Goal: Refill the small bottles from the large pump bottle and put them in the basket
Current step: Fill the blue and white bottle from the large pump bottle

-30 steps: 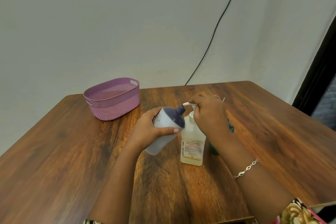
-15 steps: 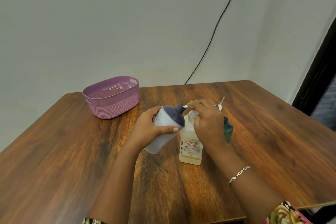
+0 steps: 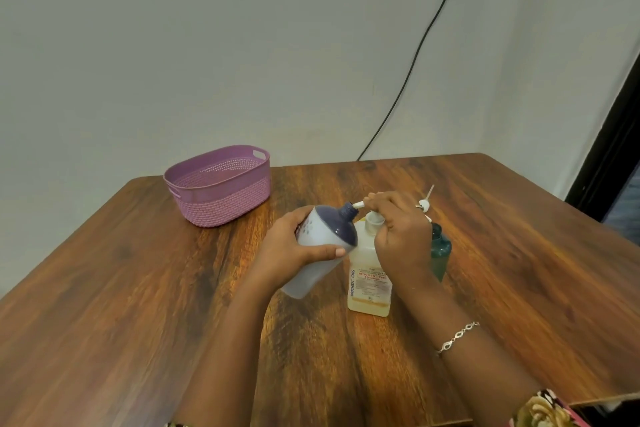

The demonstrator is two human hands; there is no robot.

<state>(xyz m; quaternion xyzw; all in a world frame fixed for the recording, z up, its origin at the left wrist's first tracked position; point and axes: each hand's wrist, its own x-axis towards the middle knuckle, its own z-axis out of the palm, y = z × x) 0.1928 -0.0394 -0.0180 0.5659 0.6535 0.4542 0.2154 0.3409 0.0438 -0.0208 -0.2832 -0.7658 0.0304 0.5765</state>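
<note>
My left hand (image 3: pixel 294 250) grips a small white bottle with a dark blue shoulder (image 3: pixel 323 241), tilted so its open neck meets the pump's white nozzle (image 3: pixel 358 204). The large pump bottle (image 3: pixel 369 274) of yellowish liquid stands upright at the table's middle. My right hand (image 3: pixel 401 236) rests on the pump head with fingers curled over it. A small teal bottle (image 3: pixel 440 250) stands just behind my right hand, partly hidden. A purple basket (image 3: pixel 221 198) sits at the back left.
A loose white pump cap with its thin dip tube (image 3: pixel 425 202) lies on the wooden table (image 3: pixel 138 288) behind my right hand. A black cable (image 3: pixel 408 69) runs down the wall. The table's right edge borders a dark doorway.
My right hand has risen and sunk slightly on the pump head while the white bottle stays at the nozzle. The view has shifted so the teal bottle and the loose cap show more.
</note>
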